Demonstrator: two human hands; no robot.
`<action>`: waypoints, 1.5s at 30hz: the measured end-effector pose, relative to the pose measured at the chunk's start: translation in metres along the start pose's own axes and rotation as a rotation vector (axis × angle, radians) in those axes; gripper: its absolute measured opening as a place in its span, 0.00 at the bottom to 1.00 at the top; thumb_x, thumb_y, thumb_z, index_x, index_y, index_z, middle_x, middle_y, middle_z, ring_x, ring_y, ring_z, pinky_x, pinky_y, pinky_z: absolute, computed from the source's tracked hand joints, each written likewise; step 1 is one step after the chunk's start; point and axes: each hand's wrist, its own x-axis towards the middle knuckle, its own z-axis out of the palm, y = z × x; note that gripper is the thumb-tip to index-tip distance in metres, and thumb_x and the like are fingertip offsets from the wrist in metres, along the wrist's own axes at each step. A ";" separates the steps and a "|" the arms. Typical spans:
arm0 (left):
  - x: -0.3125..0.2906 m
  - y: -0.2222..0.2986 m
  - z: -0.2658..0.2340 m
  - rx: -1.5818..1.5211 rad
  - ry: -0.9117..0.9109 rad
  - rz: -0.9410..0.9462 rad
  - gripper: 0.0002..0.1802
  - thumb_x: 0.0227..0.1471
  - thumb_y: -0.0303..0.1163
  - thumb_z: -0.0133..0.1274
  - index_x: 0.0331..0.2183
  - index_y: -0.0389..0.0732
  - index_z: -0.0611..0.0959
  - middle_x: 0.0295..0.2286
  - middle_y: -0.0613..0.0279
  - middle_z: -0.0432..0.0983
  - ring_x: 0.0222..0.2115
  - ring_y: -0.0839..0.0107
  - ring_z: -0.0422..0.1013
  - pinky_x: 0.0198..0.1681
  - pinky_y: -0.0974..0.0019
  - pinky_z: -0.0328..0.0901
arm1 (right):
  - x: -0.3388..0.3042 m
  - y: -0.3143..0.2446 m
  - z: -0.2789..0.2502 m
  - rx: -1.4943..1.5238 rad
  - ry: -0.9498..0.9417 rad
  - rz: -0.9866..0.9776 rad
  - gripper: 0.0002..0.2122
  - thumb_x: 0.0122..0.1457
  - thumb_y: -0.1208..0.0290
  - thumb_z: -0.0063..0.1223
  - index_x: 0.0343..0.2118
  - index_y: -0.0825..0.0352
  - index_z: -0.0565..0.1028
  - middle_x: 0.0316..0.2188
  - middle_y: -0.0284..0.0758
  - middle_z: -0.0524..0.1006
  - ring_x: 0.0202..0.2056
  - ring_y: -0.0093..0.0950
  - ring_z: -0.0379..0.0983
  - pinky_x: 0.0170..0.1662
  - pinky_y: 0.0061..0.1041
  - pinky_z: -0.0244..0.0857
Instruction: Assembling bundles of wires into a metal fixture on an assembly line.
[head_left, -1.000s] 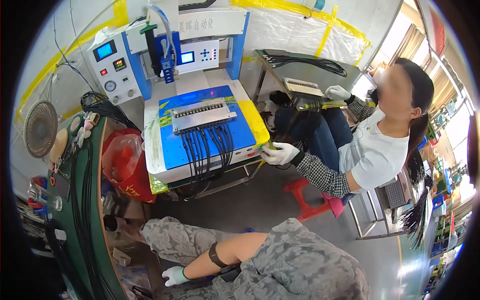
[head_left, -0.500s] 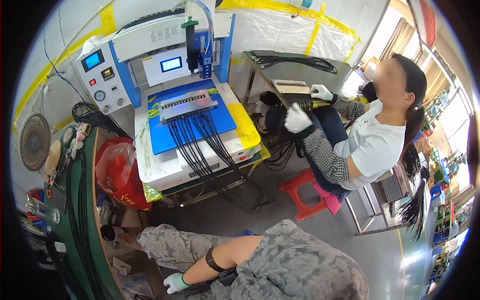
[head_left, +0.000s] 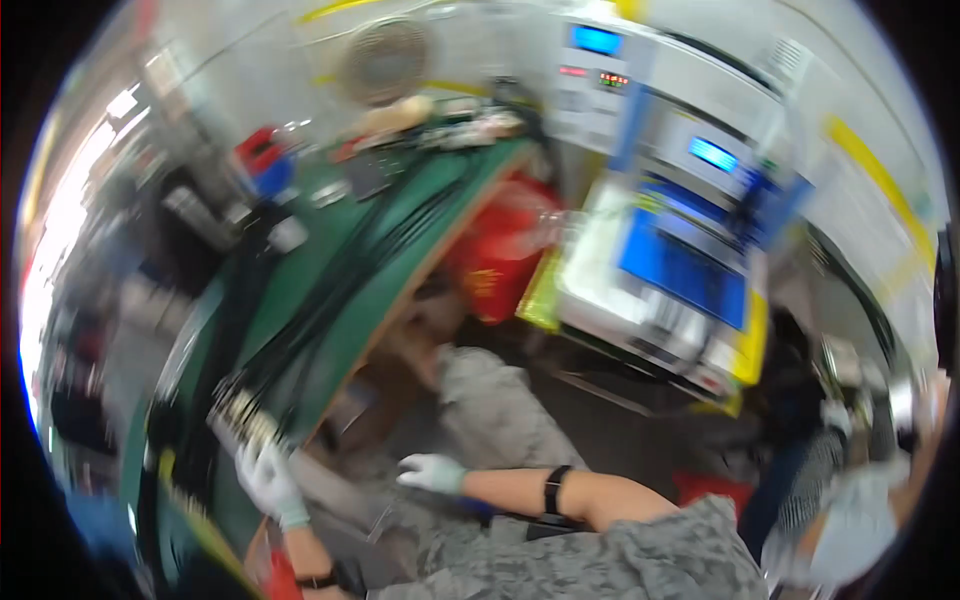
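Observation:
My left hand, in a white glove, has its fingers closed on the near end of a pale strip-like cable fixture at the edge of the green bench. Black cables run from this fixture up along the bench top. Motion blur smears the fingertips and the fixture's details. My right hand, gloved too, is above my lap to the right of the bench. Its fingers point left, slightly apart, and it holds nothing.
A red bag stands between the green bench and a white-and-blue bench machine. On the bench's far end lie tools near a round fan. A co-worker's checked sleeve shows at the right.
My view has swung left, so the machine and co-worker now sit further right. My left hand has come into view at the bench fixture; my right hand has lifted and opened.

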 end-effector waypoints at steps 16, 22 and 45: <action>0.001 0.021 -0.033 0.003 0.109 0.006 0.10 0.43 0.35 0.62 0.32 0.48 0.88 0.40 0.55 0.77 0.47 0.48 0.68 0.55 0.50 0.61 | 0.012 -0.250 -0.126 -0.163 -0.608 -0.274 0.11 0.58 0.66 0.58 0.39 0.68 0.80 0.35 0.36 0.81 0.37 0.22 0.77 0.42 0.21 0.69; 0.003 0.028 -0.026 -0.045 0.125 0.025 0.11 0.41 0.38 0.62 0.32 0.51 0.88 0.41 0.56 0.77 0.48 0.49 0.67 0.56 0.45 0.58 | 0.124 -0.259 -0.101 -0.564 0.026 -0.802 0.08 0.52 0.68 0.61 0.34 0.63 0.80 0.32 0.35 0.79 0.36 0.32 0.75 0.43 0.30 0.68; 0.022 -0.008 -0.030 -0.353 0.086 -0.205 0.09 0.51 0.35 0.57 0.28 0.39 0.81 0.44 0.53 0.76 0.52 0.52 0.66 0.57 0.52 0.57 | 0.161 -0.266 -0.079 -0.557 -0.145 -1.102 0.04 0.50 0.73 0.59 0.29 0.63 0.76 0.27 0.34 0.77 0.33 0.38 0.72 0.38 0.34 0.65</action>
